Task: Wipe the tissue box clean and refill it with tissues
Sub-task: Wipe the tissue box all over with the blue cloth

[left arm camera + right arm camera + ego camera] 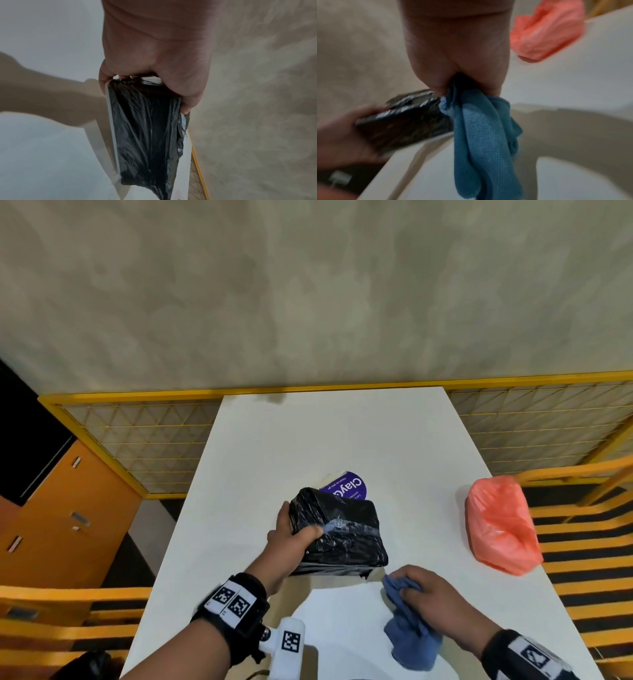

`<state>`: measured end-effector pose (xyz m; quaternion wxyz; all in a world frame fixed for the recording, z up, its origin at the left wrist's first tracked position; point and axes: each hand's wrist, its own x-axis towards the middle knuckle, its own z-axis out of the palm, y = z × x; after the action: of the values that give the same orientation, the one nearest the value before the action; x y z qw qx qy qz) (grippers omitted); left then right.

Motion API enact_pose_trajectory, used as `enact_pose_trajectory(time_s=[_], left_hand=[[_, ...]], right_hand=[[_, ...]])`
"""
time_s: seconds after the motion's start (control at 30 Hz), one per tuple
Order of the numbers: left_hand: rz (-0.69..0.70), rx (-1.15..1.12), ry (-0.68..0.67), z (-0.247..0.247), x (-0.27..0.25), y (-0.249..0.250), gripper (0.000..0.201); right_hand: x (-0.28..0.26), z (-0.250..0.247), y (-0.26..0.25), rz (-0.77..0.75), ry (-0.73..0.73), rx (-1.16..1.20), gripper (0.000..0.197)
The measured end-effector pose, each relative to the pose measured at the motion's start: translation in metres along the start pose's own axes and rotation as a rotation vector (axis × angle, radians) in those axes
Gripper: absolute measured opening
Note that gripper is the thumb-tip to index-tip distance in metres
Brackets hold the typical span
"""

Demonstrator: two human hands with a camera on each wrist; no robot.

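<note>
Seemingly lifted, black-wrapped tissue box [337,534] (left hand [291,537] gripping) beside cloth-holding right hand [428,594].

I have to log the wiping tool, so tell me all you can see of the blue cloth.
The blue cloth is a soft, waffle-textured fabric, bunched into hanging folds. The right hand grips its upper part; the rest droops toward the white table, though contact there is unclear. One corner pokes out near the black-wrapped tissue box, which the left hand holds.
</note>
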<state>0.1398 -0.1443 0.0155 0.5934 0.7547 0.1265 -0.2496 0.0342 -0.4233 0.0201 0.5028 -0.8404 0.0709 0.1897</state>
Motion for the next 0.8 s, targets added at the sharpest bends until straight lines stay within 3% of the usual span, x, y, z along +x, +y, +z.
enact_pose_trajectory(time_s=[0.13, 0.2, 0.27, 0.3, 0.37, 0.43, 0.53, 0.6, 0.67, 0.8], left_hand=[[0.053, 0.003, -0.006, 0.0, -0.002, 0.013, 0.113], [0.072, 0.005, -0.009, 0.003, -0.004, 0.018, 0.112], [0.082, 0.004, -0.005, 0.007, -0.005, 0.022, 0.111], [0.083, 0.0, -0.004, 0.008, -0.005, 0.023, 0.111], [0.085, -0.012, -0.013, 0.01, -0.005, 0.021, 0.113], [0.105, -0.053, -0.045, 0.011, -0.006, 0.019, 0.114], [0.149, -0.113, -0.103, 0.014, -0.014, 0.022, 0.116], [0.169, -0.118, -0.117, 0.015, -0.019, 0.025, 0.117], [0.216, -0.077, -0.129, 0.017, -0.022, 0.028, 0.118], [0.315, 0.019, -0.19, 0.021, -0.03, 0.04, 0.119]], right_hand=[[-0.016, 0.022, -0.018, -0.314, -0.265, -0.221, 0.025], [-0.02, 0.039, -0.019, -0.325, -0.386, -0.281, 0.029], [-0.02, 0.05, -0.018, -0.305, -0.418, -0.309, 0.042], [-0.019, 0.05, -0.02, -0.3, -0.417, -0.261, 0.038], [-0.017, 0.039, -0.026, -0.264, -0.329, -0.072, 0.024], [-0.012, 0.02, -0.031, -0.177, -0.098, 0.084, 0.012], [0.002, -0.016, -0.034, -0.034, 0.268, 0.254, 0.016], [0.013, -0.035, -0.034, 0.097, 0.28, 0.333, 0.021], [0.024, -0.045, -0.038, 0.17, 0.178, 0.311, 0.035], [0.042, -0.048, -0.057, 0.159, 0.077, 0.499, 0.061]])
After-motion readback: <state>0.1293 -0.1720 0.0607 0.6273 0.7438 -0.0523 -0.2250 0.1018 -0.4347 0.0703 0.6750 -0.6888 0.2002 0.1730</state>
